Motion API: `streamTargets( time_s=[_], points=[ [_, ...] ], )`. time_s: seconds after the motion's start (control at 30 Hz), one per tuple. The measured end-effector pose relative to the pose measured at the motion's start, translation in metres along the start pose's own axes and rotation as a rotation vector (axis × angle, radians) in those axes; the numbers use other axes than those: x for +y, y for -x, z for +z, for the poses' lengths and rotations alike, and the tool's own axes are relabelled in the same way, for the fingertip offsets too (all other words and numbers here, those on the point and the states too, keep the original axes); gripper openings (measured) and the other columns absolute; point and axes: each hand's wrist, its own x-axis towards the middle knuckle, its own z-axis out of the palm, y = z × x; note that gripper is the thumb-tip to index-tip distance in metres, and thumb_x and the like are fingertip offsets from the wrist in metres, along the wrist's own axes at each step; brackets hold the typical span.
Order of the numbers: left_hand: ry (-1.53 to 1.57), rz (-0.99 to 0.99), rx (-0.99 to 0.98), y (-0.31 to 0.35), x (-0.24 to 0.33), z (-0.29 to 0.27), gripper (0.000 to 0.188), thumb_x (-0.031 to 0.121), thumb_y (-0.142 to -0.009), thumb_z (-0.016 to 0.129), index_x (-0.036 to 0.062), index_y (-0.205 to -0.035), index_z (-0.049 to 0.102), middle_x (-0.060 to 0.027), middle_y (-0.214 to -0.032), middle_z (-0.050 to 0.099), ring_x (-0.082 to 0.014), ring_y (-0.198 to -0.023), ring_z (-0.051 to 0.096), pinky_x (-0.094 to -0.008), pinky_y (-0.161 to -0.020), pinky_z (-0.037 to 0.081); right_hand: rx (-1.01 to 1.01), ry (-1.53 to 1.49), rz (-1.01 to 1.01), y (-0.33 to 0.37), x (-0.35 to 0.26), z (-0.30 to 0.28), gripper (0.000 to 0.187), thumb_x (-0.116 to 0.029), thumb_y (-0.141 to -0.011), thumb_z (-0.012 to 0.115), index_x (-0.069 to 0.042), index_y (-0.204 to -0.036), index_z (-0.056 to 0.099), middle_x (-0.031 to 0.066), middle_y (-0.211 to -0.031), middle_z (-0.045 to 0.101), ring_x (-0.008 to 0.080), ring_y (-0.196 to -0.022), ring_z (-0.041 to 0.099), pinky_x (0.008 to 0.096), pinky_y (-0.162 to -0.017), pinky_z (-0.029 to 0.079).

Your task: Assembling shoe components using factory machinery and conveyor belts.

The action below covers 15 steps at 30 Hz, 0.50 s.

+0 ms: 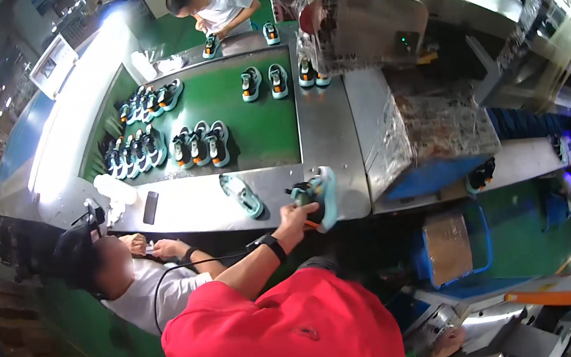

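My left hand (295,223), with a dark band at the wrist, is closed on a sneaker (326,198). This shoe has a pale teal sole and a black upper with orange parts, and is tilted over the front edge of the metal worktable (327,139). On the table to its left lies a pale teal shoe sole (241,195). At the lower right, what appears to be my right hand (447,343) is beside a metal machine part (441,318). Its fingers are too small and dim to make out.
Several sneakers (199,145) stand in rows on the green belt (240,122). A co-worker in white (171,299) sits close on the left, near a phone (150,207). Another person (225,10) works across the table. A plastic-wrapped machine (433,127) and a blue-framed cart (450,250) stand right.
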Motion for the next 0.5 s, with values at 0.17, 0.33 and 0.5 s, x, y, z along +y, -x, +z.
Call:
streamTargets(
  time_s=[0.17,0.33,0.5],
  points=[
    [-0.02,0.075,0.255,-0.127,0.033,-0.052,0.03,0.011,-0.074,0.076,-0.0066,-0.094,0.061,-0.0168,-0.086,0.066,-0.0287,-0.071,0.067,-0.0408,-0.06,0.057,0.073,-0.374,-0.268,-0.162,-0.2,-0.06,0.026,-0.017,-0.095,0.058,0.003,-0.112,0.06,0.0167,-0.104,0.064,0.0261,-0.093,0.061,0.034,-0.084,0.049],
    [-0.281,0.146,0.416,-0.227,0.087,-0.061,0.05,0.014,-0.069,0.075,-0.0038,-0.111,0.056,-0.019,-0.101,0.065,-0.0284,-0.085,0.068,-0.0428,-0.071,0.056,0.139,-0.396,-0.676,-0.284,-0.434,-0.117,0.021,-0.011,-0.094,0.06,0.001,-0.111,0.063,0.0127,-0.108,0.066,0.0205,-0.098,0.062,0.0326,-0.086,0.049],
    [-0.817,0.318,0.536,-0.325,0.062,-0.056,0.06,0.013,-0.073,0.069,-0.0003,-0.124,0.039,-0.0238,-0.118,0.057,-0.042,-0.104,0.06,-0.0493,-0.088,0.051,0.086,-0.219,-1.12,-0.35,-0.689,-0.134,0.031,0.001,-0.092,0.057,-0.004,-0.123,0.059,0.0096,-0.115,0.065,0.0196,-0.105,0.062,0.0326,-0.089,0.048]
  ],
)
